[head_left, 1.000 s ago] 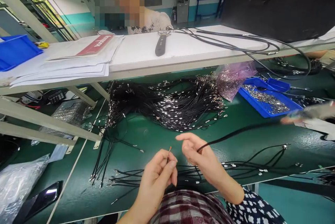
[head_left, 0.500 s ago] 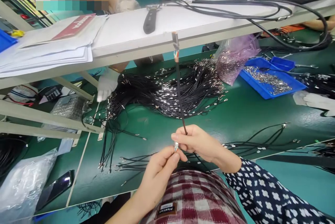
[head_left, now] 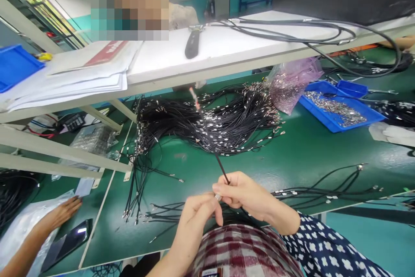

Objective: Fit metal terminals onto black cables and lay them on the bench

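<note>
My right hand (head_left: 243, 192) is closed on a black cable (head_left: 221, 167), whose far end rises up and left over the bench to bared wires near the shelf edge. Between the fingertips of both hands is a small silvery connector (head_left: 218, 197). My left hand (head_left: 199, 212) pinches at that connector from the left, its fingers partly hiding it. Behind the hands a large heap of black cables (head_left: 207, 125) with light tips lies on the green bench (head_left: 181, 162). More loose cables (head_left: 168, 212) lie close beside and below my hands.
A blue tray (head_left: 337, 125) of metal parts and a pink bag (head_left: 287, 91) are at the right. A white shelf (head_left: 227, 50) crosses above, bearing papers, a black-handled tool (head_left: 193, 43) and cables. Another person's hand (head_left: 65, 211) is at the left by a phone (head_left: 69, 242).
The cable's far end has swung left and down. The gloved hand by the heap has gone from view, and another person's bare hand has appeared at the lower left. The view has tilted up.
</note>
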Motion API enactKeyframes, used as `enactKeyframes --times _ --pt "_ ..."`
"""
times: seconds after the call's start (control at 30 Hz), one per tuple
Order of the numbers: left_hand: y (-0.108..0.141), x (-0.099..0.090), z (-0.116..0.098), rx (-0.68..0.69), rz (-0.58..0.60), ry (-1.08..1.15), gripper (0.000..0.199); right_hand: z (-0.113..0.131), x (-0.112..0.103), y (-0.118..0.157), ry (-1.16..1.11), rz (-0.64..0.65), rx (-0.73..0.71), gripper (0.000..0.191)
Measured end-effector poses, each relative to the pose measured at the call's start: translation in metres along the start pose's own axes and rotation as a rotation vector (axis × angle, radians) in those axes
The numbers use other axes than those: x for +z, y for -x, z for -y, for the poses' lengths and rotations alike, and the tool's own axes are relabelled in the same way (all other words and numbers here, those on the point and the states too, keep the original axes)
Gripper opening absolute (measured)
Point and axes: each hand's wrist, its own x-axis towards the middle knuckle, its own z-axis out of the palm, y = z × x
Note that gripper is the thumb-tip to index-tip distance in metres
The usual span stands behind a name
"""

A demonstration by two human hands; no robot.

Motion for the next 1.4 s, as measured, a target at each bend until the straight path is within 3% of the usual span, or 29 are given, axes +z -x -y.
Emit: enactKeyframes --times 0.17,0.3,0.4,0.47,0.57,0.63,0.77,0.93,1.07,1.23,1.4 --pt "-0.003 -0.009 -0.009 -0.006 -0.002 0.213 0.047 -0.007 -0.008 0.002 0.044 0.032 -0.007 0.044" --pt "-0.01 -0.026 -0.032 0.096 -0.072 0.404 0.042 -0.016 -0.017 0.01 0.08 0.043 -0.003 0.053" --pt "-0.017 -0.036 -0.05 0.206 -0.152 0.498 0.025 -0.023 -0.022 0.014 0.107 0.06 -0.011 0.054" --pt "-0.019 -0.039 -0.059 0.296 -0.199 0.487 0.019 -0.028 -0.024 0.015 0.11 0.077 -0.01 0.053" --pt "-0.018 -0.041 -0.065 0.417 -0.195 0.412 0.031 -0.036 -0.029 0.015 0.074 0.094 0.008 0.052" --pt "-0.015 -0.042 -0.067 0.439 -0.227 0.345 0.029 -0.039 -0.032 0.016 0.074 0.103 0.023 0.053" --pt "-0.009 -0.038 -0.067 0.338 -0.286 0.168 0.02 -0.02 -0.024 0.025 0.317 0.128 -0.073 0.05" --pt "-0.011 -0.026 -0.065 0.26 -0.158 0.014 0.012 0.023 0.018 0.034 0.597 -0.041 -0.37 0.013" --pt "-0.014 -0.018 -0.066 0.138 -0.069 0.159 0.019 0.027 0.037 0.029 0.451 -0.009 -0.422 0.028" --pt "-0.015 -0.016 -0.067 0.034 -0.03 0.243 0.019 0.01 0.034 0.025 0.105 0.132 -0.342 0.031" --pt "-0.016 -0.01 -0.063 -0.036 0.032 0.269 0.018 0.001 0.033 0.026 0.05 0.124 -0.367 0.026"
